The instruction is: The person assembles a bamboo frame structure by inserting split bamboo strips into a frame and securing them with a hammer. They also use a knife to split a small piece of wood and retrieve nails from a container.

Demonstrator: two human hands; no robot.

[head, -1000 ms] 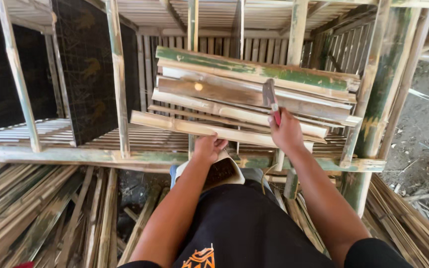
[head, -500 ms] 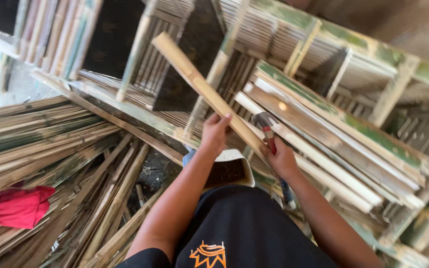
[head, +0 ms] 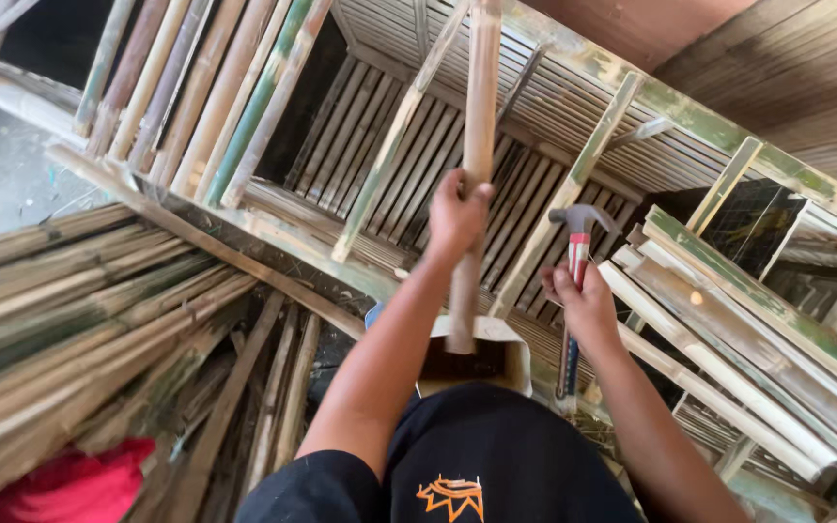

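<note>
The left hand (head: 455, 215) is closed tight around a long bamboo stick (head: 477, 145) and holds it straight up. The right hand (head: 585, 302), just beside it, grips a hammer (head: 577, 254). A small open box (head: 477, 356) sits right below both hands.

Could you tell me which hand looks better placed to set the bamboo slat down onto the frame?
The left hand, probably: its fingers already grip the bamboo slat over the bamboo frame. The right hand is occupied with the hammer.
</note>
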